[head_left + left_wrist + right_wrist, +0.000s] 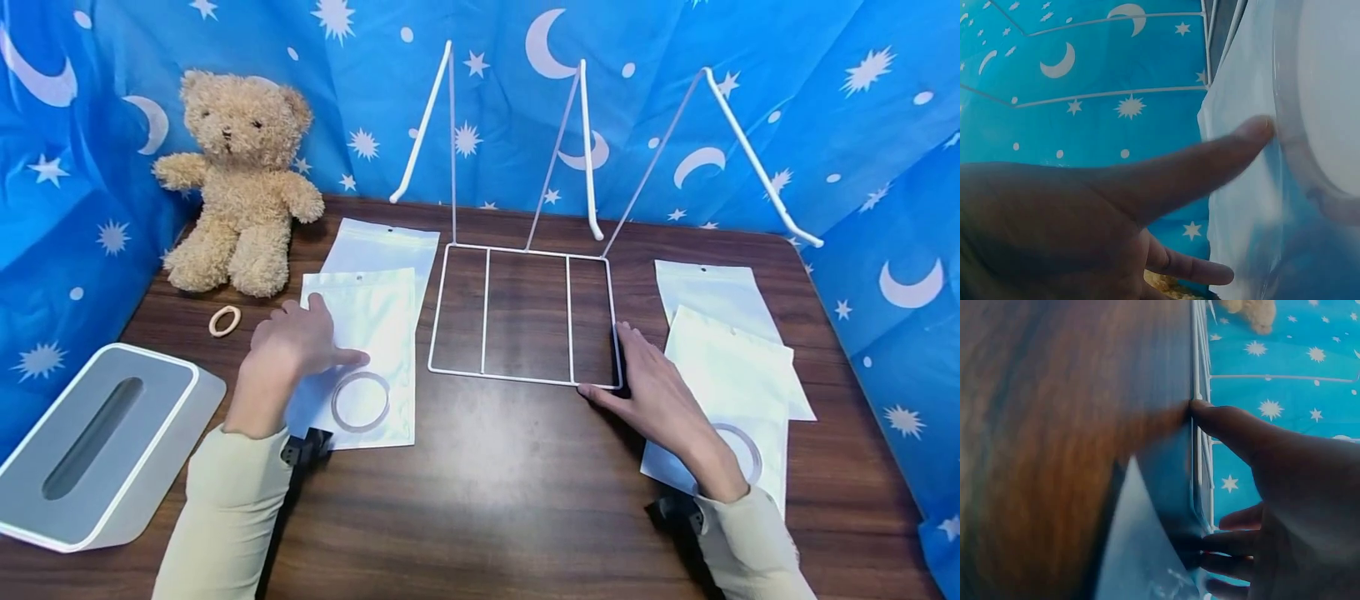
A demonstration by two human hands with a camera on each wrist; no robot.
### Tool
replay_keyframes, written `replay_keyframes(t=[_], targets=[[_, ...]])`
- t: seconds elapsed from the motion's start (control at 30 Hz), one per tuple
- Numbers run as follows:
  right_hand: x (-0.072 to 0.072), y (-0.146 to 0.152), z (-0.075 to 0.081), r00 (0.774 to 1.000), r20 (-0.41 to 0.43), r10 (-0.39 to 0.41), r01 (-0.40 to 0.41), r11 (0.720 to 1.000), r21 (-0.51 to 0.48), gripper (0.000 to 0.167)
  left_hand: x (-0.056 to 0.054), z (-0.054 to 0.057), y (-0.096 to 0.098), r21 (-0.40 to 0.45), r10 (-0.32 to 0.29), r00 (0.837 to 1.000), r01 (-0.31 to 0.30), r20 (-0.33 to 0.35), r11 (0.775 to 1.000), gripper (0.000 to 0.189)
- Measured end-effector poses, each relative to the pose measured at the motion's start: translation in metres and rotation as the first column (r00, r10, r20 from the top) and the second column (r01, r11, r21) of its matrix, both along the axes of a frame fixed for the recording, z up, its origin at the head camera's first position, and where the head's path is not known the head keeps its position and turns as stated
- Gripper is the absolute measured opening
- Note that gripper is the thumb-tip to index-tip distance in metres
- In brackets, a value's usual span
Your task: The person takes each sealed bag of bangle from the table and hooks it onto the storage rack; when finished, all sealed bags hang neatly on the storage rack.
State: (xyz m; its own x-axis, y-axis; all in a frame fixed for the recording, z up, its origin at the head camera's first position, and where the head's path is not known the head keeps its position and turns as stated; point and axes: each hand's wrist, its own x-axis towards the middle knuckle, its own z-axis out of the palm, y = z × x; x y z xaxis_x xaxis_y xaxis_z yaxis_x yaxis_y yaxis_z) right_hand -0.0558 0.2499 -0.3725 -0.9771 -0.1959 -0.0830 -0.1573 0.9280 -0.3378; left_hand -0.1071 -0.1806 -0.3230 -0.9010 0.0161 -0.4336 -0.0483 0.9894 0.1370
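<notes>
A white wire rack [527, 377] stands mid-table, with a barred rectangular base and three angled arms rising behind. My right hand [663, 396] lies at its front right corner. The thumb touches the front bar and the fingers lie along the right bar, nearly straight. My left hand [296, 342] is over a white zip bag [375, 312] left of the rack, thumb and index finger extended. Near the thumb is a clear round ring [361, 402]; whether it is in or on the bag I cannot tell. Another white bag [382, 242] lies partly underneath.
Two overlapping white bags [731, 367] lie at the right, one with a round ring [752, 454] partly behind my right wrist. A teddy bear [243, 183] sits back left, near a small wooden ring [224, 322]. A grey-topped tissue box [150, 367] stands front left. Blue curtain surrounds the table.
</notes>
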Motion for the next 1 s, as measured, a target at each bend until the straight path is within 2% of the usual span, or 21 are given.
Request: replay_keyframes(t=[0.17, 0.23, 0.33, 0.4, 0.47, 0.57, 0.67, 0.77, 0.87, 0.93, 1.0], targets=[[-0.001, 0.003, 0.0, 1.0, 0.001, 0.009, -0.009, 1.0, -0.002, 0.107, -0.005, -0.001, -0.008, 0.05, 0.009, 1.0, -0.007, -0.03, 0.999, 0.11], [-0.001, 0.003, 0.001, 1.0, -0.004, 0.016, -0.016, 1.0, -0.003, 0.107, -0.008, -0.002, -0.016, 0.103, -0.02, 0.998, 0.026, -0.056, 0.994, 0.092], [-0.001, 0.005, -0.001, 1.0, -0.015, 0.027, -0.027, 1.0, -0.004, 0.106, -0.012, -0.002, -0.027, 0.204, -0.069, 0.993, 0.088, -0.099, 0.975, 0.054], [-0.002, 0.006, -0.003, 0.999, -0.022, 0.034, -0.034, 0.999, -0.013, 0.105, -0.015, -0.002, -0.033, 0.265, -0.103, 0.985, 0.138, -0.141, 0.954, 0.034], [-0.003, 0.008, -0.006, 0.998, -0.03, 0.046, -0.047, 0.999, -0.028, 0.104, -0.018, -0.003, -0.036, 0.31, -0.117, 0.977, 0.169, -0.18, 0.936, 0.027], [-0.003, 0.01, -0.011, 0.995, -0.063, 0.078, -0.082, 0.994, -0.065, 0.101, -0.021, -0.003, -0.038, 0.338, -0.125, 0.959, 0.209, -0.253, 0.918, 0.023], [-0.002, 0.013, -0.016, 0.991, -0.086, 0.105, -0.113, 0.989, -0.093, 0.099, -0.019, -0.001, -0.04, 0.339, -0.122, 0.941, 0.232, -0.314, 0.912, 0.024], [0.0, 0.016, -0.018, 0.99, -0.094, 0.108, -0.117, 0.988, -0.099, 0.099, -0.015, 0.004, -0.041, 0.334, -0.133, 0.913, 0.273, -0.386, 0.902, 0.023], [0.001, 0.018, -0.019, 0.989, -0.106, 0.107, -0.118, 0.988, -0.097, 0.098, -0.012, 0.012, -0.041, 0.381, -0.125, 0.886, 0.315, -0.448, 0.869, 0.023], [0.001, 0.019, -0.018, 0.987, -0.115, 0.109, -0.121, 0.988, -0.099, 0.098, -0.011, 0.016, -0.041, 0.431, -0.113, 0.872, 0.344, -0.476, 0.834, 0.026], [0.002, 0.02, -0.019, 0.987, -0.118, 0.111, -0.123, 0.987, -0.1, 0.097, -0.01, 0.018, -0.039, 0.487, -0.098, 0.866, 0.365, -0.49, 0.794, 0.031]])
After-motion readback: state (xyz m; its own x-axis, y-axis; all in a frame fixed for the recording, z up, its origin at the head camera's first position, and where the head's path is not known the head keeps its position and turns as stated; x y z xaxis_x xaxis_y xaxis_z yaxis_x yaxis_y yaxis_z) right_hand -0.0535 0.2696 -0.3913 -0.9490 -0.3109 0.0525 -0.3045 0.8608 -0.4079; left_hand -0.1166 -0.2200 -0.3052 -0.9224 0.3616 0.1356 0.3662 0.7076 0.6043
